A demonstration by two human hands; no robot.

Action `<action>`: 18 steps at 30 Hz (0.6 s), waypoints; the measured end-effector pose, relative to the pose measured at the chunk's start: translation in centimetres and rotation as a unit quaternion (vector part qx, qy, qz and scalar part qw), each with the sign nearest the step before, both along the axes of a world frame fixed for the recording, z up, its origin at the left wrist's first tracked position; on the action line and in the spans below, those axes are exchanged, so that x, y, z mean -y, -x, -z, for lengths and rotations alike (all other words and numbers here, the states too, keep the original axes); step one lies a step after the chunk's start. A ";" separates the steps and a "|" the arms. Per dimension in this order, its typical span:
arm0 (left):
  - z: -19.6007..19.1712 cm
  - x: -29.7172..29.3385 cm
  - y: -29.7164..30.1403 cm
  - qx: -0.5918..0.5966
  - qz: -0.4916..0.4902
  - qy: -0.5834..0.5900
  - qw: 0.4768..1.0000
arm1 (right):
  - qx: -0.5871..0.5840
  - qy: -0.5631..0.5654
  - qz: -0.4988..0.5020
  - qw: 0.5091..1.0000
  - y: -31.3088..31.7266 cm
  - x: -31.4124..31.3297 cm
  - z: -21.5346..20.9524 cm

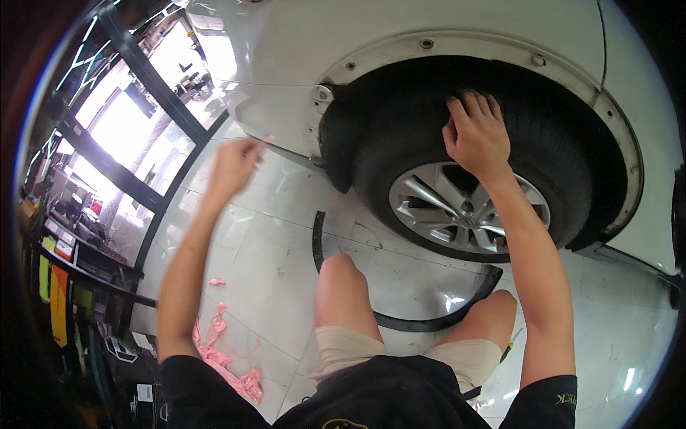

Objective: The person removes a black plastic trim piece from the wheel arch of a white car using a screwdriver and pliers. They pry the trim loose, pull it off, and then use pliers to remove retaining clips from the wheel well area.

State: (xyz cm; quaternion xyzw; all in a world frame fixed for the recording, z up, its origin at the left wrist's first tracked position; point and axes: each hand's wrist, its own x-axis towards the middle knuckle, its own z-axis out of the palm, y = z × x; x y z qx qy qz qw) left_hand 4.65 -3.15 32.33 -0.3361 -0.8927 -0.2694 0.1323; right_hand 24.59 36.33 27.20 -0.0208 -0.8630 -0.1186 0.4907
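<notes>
My right hand (480,136) reaches over the front of the black tyre (386,157), its fingers bent and slightly apart near the tread, under the wheel arch. Nothing shows in its grasp. Silver spokes of the wheel rim (421,204) lie below that wrist. My left hand (236,168) is raised by the lower corner of the white car's bumper (268,118). Motion smears its fingers, and a small pink spot shows at their tips; whether it is held I cannot tell. Along the bare wheel arch edge (426,44) run several holes and fasteners.
A curved black arch trim (407,323) lies on the tiled floor around my knees. Crumpled pink strips (232,365) lie to the left, with a smaller scrap (217,282) beyond. Shelving with boxes (61,300) and a glass door (136,129) stand at the left.
</notes>
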 end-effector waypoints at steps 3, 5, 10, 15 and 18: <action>9.3 -5.7 -5.6 0.105 0.033 0.035 0.993 | -0.027 -0.011 -0.005 1.000 -0.4 -0.8 0.1; 15.2 -10.3 -10.8 0.213 0.041 0.060 0.974 | -0.031 -0.021 -0.021 0.999 -0.2 -1.0 0.3; 34.7 -15.8 -20.9 0.264 0.133 0.175 0.939 | -0.068 -0.045 -0.039 0.996 0.6 -0.2 0.1; 48.5 -12.2 -31.5 0.353 0.264 0.389 0.809 | -0.065 -0.049 -0.045 0.996 0.2 0.9 -1.0; 49.7 -11.4 -35.3 0.304 0.456 0.452 0.704 | -0.059 -0.048 -0.028 0.997 0.1 0.4 -0.3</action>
